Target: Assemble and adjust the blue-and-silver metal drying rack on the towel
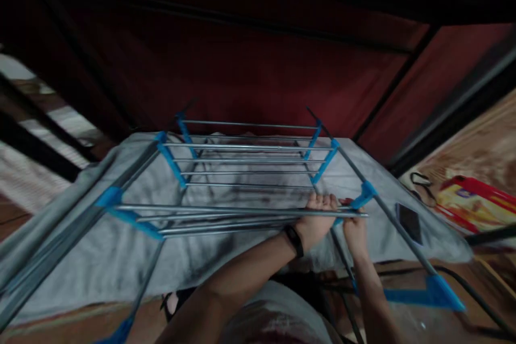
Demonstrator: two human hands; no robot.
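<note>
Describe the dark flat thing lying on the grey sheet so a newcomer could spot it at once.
Start at the drying rack with blue joints, standing over the grey sheet. Beyond the rack's right edge, right of the right hand, lies a phone: the only black glossy rectangle on the cloth.

rack legs cut off, red packet blurred

drying rack silver, blue joints | sheet grey | wristband black

Black wristband, bare forearms
</note>
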